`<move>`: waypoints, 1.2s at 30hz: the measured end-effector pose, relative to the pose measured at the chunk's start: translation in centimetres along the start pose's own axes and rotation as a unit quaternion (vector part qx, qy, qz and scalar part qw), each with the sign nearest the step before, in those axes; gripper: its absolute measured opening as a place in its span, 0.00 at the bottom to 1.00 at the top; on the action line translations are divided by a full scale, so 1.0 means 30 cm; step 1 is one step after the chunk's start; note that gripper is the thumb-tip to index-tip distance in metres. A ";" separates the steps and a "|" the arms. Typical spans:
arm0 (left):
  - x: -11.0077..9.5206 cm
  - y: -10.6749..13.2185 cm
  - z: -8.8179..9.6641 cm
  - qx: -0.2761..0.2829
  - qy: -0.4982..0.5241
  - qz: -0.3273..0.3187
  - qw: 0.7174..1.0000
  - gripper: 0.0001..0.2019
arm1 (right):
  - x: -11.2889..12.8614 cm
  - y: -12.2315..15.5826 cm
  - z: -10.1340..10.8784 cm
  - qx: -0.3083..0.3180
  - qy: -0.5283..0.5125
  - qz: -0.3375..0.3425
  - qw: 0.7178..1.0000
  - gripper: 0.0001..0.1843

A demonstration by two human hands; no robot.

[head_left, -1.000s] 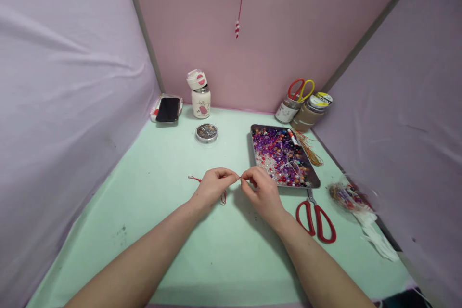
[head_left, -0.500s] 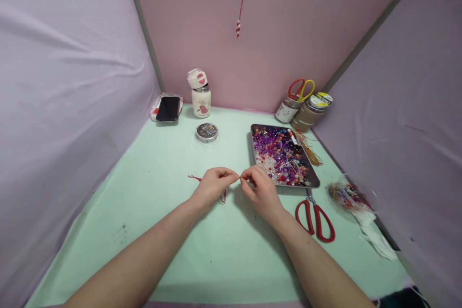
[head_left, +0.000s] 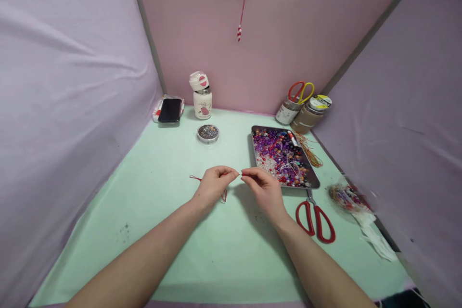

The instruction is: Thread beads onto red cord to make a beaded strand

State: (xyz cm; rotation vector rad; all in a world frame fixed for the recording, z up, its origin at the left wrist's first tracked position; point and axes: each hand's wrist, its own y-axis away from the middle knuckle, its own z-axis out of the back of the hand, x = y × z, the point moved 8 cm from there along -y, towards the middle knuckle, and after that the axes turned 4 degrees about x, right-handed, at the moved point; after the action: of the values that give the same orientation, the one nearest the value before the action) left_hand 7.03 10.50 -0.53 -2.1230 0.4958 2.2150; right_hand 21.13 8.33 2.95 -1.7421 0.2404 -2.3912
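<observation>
My left hand is closed in a pinch on a thin red cord, whose loops hang below the palm and stick out to the left of the wrist. Fingertip to fingertip with it, my right hand pinches too. A tiny dark red speck shows at its fingertips, too small to name. Just beyond the right hand lies a dark metal tray of mixed beads, mostly purple, with clear, red and orange ones.
Red-handled scissors lie right of my right forearm. Behind stand a white bottle, a round tin, a phone, a jar and a cup with scissors. A plastic bag of beads sits at right. A beaded string hangs ahead.
The right hand has turned slightly, its fingers straighter, and a small gap shows between the two hands' fingertips. The left hand keeps its pinch. The whole view has shifted a little.
</observation>
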 end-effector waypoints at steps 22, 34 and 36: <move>-0.050 0.027 0.003 -0.037 -0.061 -0.058 0.996 0.13 | -0.112 0.016 -0.055 -0.017 -0.301 -0.184 0.936 0.12; -0.043 0.025 0.007 -0.044 -0.058 -0.053 0.996 0.13 | -0.111 0.015 -0.058 -0.023 -0.294 -0.177 0.939 0.11; -0.047 0.027 0.007 -0.044 -0.056 -0.051 0.996 0.13 | -0.114 0.015 -0.056 -0.026 -0.286 -0.172 0.942 0.10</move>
State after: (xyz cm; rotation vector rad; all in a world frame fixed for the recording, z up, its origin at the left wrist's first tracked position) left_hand 6.72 10.05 1.03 -1.9982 0.2815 2.3233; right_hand 20.59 8.72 -0.81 -2.5837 -0.0914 -1.9509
